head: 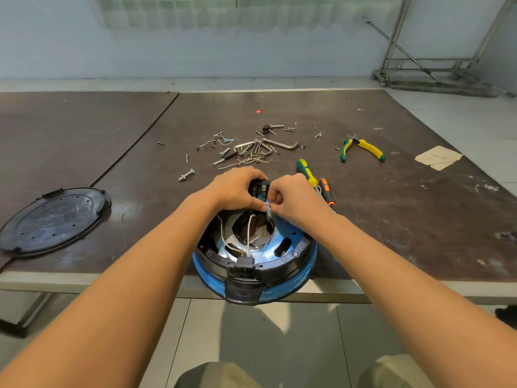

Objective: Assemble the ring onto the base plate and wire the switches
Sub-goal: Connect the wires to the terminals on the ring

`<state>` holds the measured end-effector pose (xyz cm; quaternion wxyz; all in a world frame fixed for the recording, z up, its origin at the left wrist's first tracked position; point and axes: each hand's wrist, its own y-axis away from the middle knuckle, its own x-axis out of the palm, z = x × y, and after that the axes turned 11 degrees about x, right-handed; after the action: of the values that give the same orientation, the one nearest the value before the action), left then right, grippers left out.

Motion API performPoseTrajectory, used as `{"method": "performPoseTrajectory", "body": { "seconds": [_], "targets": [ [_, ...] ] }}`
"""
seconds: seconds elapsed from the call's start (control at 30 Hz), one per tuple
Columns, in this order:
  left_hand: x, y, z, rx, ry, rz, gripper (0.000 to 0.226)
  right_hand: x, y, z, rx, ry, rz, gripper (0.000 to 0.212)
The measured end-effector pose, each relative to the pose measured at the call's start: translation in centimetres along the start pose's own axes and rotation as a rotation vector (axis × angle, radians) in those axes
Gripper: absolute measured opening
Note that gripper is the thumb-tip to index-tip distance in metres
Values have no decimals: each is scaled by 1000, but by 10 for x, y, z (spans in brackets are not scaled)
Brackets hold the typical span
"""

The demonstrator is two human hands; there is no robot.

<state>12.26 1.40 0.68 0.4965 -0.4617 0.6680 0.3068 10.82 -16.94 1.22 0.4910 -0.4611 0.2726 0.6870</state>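
A round blue base plate (291,242) with a black ring (279,266) seated on it hangs over the table's front edge. White wires (249,233) run through its central opening. At the far rim sits a black switch block (258,189). My left hand (235,189) grips that switch from the left. My right hand (293,200) pinches something small against the switch; what it pinches is hidden by the fingers. A second black switch housing (243,271) sits at the near rim.
A black round cover (53,219) lies at the left. Several screws, bolts and hex keys (251,149) are scattered beyond my hands. Two screwdrivers (313,177) lie just right of my right hand, pliers (361,148) farther right, cardboard scrap (437,158) near the right edge.
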Motion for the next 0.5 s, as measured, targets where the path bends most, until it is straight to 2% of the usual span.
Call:
{"method": "performPoseTrajectory", "body": {
  "seconds": [0.2,0.5],
  "targets": [
    [2,0,1,-40,71,-43,62,-3,1,4,16,-1,19,10],
    [8,2,-1,-55,75,-110,63,-4,4,2,9,-81,22,19]
  ]
}}
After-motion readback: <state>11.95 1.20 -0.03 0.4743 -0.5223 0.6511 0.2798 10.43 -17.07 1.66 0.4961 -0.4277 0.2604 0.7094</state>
